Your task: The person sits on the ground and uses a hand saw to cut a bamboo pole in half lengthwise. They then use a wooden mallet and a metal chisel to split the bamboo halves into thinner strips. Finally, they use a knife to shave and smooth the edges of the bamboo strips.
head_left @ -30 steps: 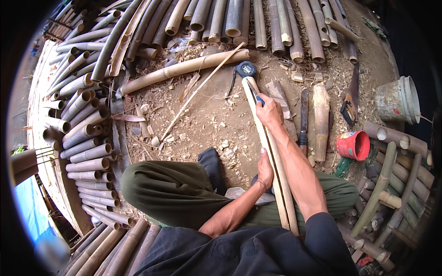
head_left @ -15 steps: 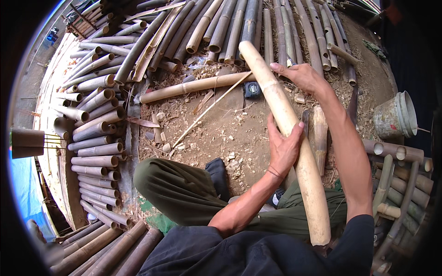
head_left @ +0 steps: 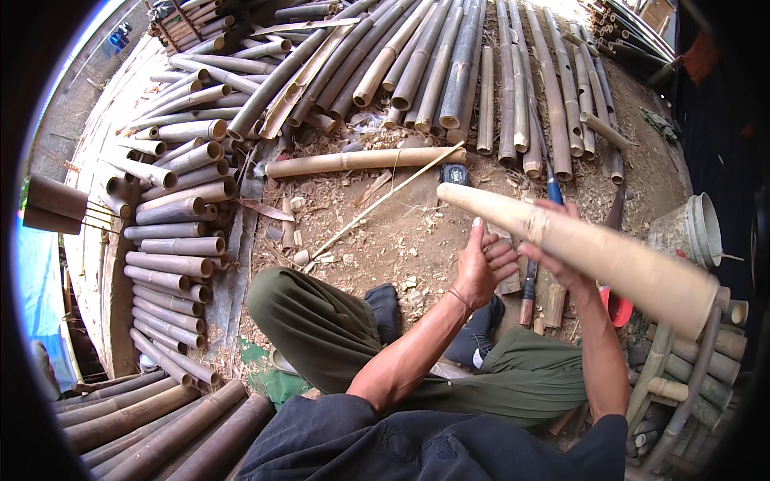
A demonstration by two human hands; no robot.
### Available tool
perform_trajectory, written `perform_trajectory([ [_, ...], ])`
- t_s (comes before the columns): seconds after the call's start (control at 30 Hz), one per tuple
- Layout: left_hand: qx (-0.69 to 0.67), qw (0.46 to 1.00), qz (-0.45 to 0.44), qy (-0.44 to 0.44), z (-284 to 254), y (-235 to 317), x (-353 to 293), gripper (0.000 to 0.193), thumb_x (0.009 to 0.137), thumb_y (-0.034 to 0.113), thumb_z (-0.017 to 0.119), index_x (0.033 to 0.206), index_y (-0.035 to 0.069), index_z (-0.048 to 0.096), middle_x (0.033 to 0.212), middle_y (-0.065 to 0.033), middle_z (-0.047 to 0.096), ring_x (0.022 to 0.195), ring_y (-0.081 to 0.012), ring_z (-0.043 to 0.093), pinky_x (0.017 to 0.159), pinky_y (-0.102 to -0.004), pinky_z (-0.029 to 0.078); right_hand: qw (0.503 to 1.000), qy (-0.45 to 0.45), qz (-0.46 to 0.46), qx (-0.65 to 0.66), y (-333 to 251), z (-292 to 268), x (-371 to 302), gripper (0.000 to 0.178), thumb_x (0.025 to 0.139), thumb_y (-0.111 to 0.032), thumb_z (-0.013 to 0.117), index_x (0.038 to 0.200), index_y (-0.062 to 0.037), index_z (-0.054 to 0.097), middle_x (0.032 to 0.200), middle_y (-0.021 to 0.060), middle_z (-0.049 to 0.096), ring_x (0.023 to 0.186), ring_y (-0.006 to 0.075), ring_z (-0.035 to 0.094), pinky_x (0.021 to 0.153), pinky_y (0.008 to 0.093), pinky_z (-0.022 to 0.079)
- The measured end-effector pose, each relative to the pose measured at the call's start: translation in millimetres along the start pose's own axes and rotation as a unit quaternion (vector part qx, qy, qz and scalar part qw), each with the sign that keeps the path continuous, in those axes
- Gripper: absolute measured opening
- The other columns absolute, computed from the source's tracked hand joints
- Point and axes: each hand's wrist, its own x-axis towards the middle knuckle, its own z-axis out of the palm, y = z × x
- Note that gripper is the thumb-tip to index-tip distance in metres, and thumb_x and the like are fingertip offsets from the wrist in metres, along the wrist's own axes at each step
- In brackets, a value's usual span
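Finding left hand [head_left: 479, 266] empty, loosely spread, not closed on bamboo pole [head_left: 618, 255]. Noting pole slanting to its right, blue-handled tool [head_left: 554, 191] just beyond, and right hand [head_left: 571, 277] clasped on pole from beneath. Judging pole stiff, fairly light, possibly slippery; best gripped mid-length.

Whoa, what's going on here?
A seated person holds a thick, pale bamboo piece tilted in the right hand; a blue-handled tool sticks up by that hand. The left hand is open, close beside the bamboo. A tape measure lies on the ground among scattered chips.
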Motion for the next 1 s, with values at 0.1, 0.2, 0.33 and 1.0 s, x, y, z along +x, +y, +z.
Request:
perform_trajectory([
  [0.1, -0.153, 0.976, -0.097, -0.117, -13.8, -26.3, 11.6, 0.087, 0.091, 0.074, 0.034, 0.133, -0.001, 0.040, 0.110, -0.0192, 0.060, 0.099, -0.0329, 0.063, 0.088, -0.0508, 0.053, 0.960, -0.052, -0.182, -0.206, 24.3, 17.2, -63.0, 0.059, 0.078, -0.015, 0.078, 0.130, 0.0005, 0.055, 0.125, 0.0150, 0.052, 0.104, 0.0290, 0.055, 0.094, 0.0363, 0.044],
  [0.2, -0.057, 0.992, -0.108, -0.030, -56.5, -73.4, 31.5, 0.078, 0.090, 0.077, 0.027, 0.106, 0.006, 0.055, 0.080, -0.0150, 0.064, 0.069, -0.0318, 0.067, 0.063, -0.0459, 0.058, 0.990, -0.066, 0.062, -0.105, 11.7, 7.3, -120.7, 0.045, 0.086, -0.002, 0.061, 0.130, -0.0026, 0.058, 0.114, 0.0181, 0.052, 0.101, 0.0316, 0.055, 0.093, 0.0374, 0.044],
  [0.33, -0.018, 0.992, -0.129, -0.001, -92.8, -121.1, 60.7, 0.083, 0.088, 0.080, 0.026, 0.104, 0.005, 0.056, 0.081, -0.0127, 0.063, 0.069, -0.0271, 0.066, 0.061, -0.0431, 0.058, 0.983, 0.002, 0.167, -0.078, 21.1, -9.9, -175.2, 0.061, 0.086, 0.001, 0.058, 0.144, -0.0044, 0.040, 0.123, 0.0229, 0.050, 0.108, 0.0341, 0.055, 0.095, 0.0392, 0.045],
  [1.0, 0.196, 0.970, -0.030, 0.143, -106.6, -164.0, 134.2, 0.069, 0.096, 0.066, 0.037, 0.097, 0.000, 0.057, 0.077, -0.0081, 0.059, 0.067, -0.0174, 0.059, 0.063, -0.0327, 0.051, 0.924, 0.033, 0.373, -0.083, 28.1, 54.1, -225.4, 0.043, 0.088, -0.006, 0.060, 0.130, -0.0001, 0.056, 0.087, 0.0197, 0.061, 0.075, 0.0370, 0.061, 0.070, 0.0421, 0.050],
])
